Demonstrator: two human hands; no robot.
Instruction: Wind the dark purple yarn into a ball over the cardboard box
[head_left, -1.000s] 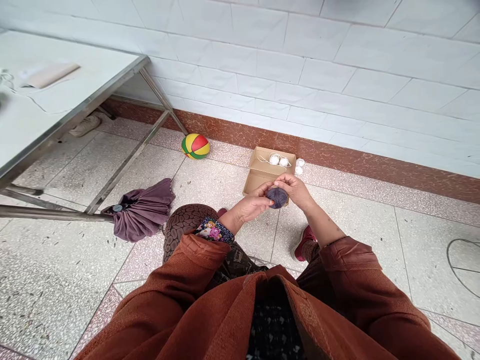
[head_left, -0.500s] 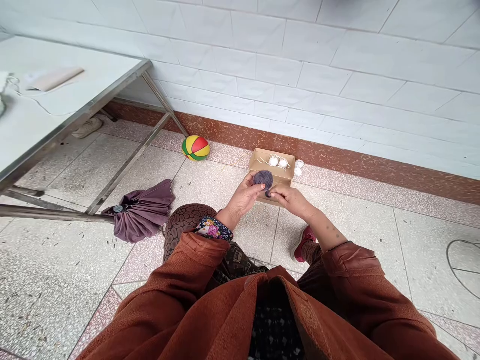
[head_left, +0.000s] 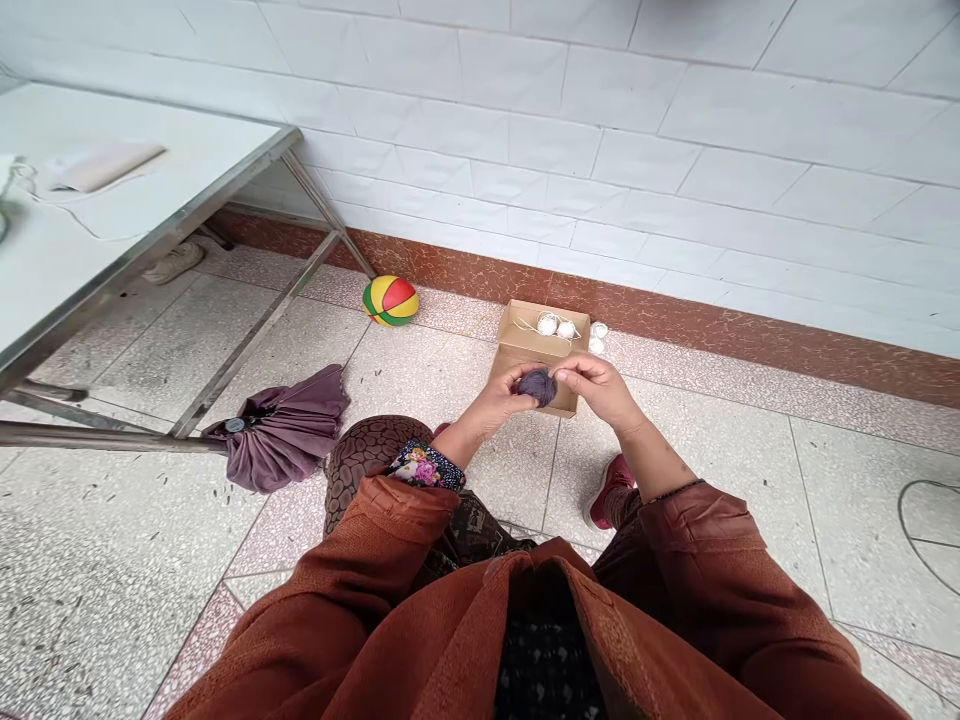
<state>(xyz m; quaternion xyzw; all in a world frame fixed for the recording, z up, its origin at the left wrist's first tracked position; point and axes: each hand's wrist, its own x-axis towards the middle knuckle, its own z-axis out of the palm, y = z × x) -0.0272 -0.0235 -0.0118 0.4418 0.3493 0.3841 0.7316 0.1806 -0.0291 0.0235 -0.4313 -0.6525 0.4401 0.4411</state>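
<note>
A small ball of dark purple-grey yarn (head_left: 537,386) is held in my left hand (head_left: 496,398), with the thumb below it and fingers at its upper left. My right hand (head_left: 598,386) is closed in a pinch at the ball's upper right edge, on its yarn; the thin strand barely shows between the fingertips. Both hands are over the front part of an open cardboard box (head_left: 506,352). At the back of that box lie two white yarn balls (head_left: 556,326) with loose cream strands.
More white balls (head_left: 598,338) sit just right of the box by the wall. A striped ball (head_left: 391,300) rests near a leg of the metal-framed table (head_left: 217,190). A folded purple umbrella (head_left: 289,428) lies on the floor, left of my knee. A cable (head_left: 904,520) loops at far right.
The yarn ball has been lowered and turned in my left hand. My right hand has moved from its lower right side up to its upper right edge.
</note>
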